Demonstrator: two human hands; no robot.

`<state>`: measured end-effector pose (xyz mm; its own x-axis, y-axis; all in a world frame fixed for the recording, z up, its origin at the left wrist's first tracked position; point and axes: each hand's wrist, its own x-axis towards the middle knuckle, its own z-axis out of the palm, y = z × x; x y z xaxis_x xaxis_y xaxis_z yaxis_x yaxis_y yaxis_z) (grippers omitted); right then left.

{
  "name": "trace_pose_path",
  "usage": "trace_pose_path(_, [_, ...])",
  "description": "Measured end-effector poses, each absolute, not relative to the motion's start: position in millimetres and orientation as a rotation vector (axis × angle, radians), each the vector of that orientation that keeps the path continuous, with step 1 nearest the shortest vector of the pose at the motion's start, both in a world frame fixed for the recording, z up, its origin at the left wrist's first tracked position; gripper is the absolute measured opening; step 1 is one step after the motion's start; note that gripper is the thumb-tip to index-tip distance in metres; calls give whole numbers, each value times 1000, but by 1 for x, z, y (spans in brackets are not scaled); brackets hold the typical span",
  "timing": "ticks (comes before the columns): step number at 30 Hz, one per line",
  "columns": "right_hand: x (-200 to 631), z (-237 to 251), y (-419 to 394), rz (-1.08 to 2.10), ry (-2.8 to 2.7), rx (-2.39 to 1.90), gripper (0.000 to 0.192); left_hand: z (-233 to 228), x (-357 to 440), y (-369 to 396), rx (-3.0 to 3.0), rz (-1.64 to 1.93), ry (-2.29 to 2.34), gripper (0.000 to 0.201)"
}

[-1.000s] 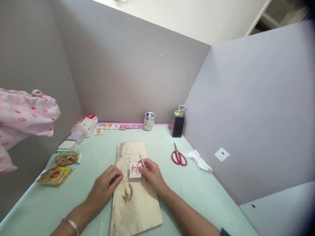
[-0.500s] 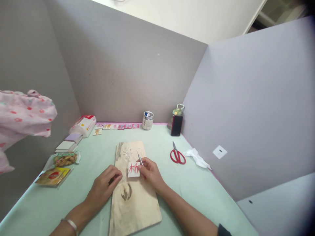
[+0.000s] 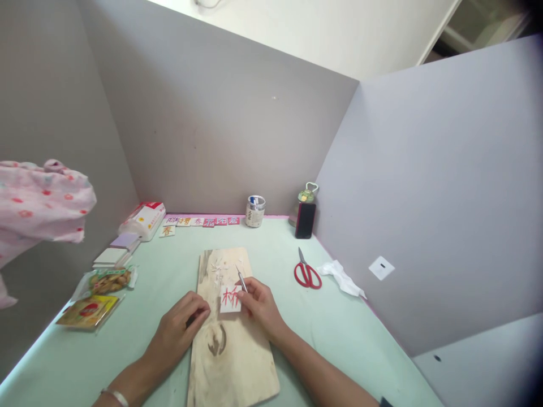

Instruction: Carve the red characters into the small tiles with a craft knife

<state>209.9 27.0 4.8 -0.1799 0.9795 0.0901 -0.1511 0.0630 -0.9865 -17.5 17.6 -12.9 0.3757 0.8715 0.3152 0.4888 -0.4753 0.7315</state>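
My right hand (image 3: 262,308) holds a slim metal craft knife (image 3: 241,279), its point aimed up and away over the board. The same hand's thumb and fingers meet the right edge of a small white square (image 3: 229,304) with a red character on it; whether they grip it I cannot tell. My left hand (image 3: 180,325) lies at the left edge of the wooden board (image 3: 241,362), fingers curled in towards the thumb, with nothing showing in them. Pale shavings (image 3: 218,271) are scattered on the far part of the board.
Red-handled scissors (image 3: 307,275) and a crumpled tissue (image 3: 341,278) lie on the right. Behind stand a jar (image 3: 255,212) and a phone (image 3: 305,220). A row of character squares (image 3: 207,222) lines the back wall. Packets (image 3: 89,312) and a tissue pack (image 3: 146,219) are leftward.
The whole view has shifted slightly, so things sit a little lower in the picture. Both hands, the knife and the white square keep nearly the same places on the board.
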Motion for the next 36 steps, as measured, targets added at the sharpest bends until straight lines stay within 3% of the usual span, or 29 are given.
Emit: trace_pose_path(36, [212,15,21,1347,-1379,-1011,33,3,-15,12,2255,1100,1201,16])
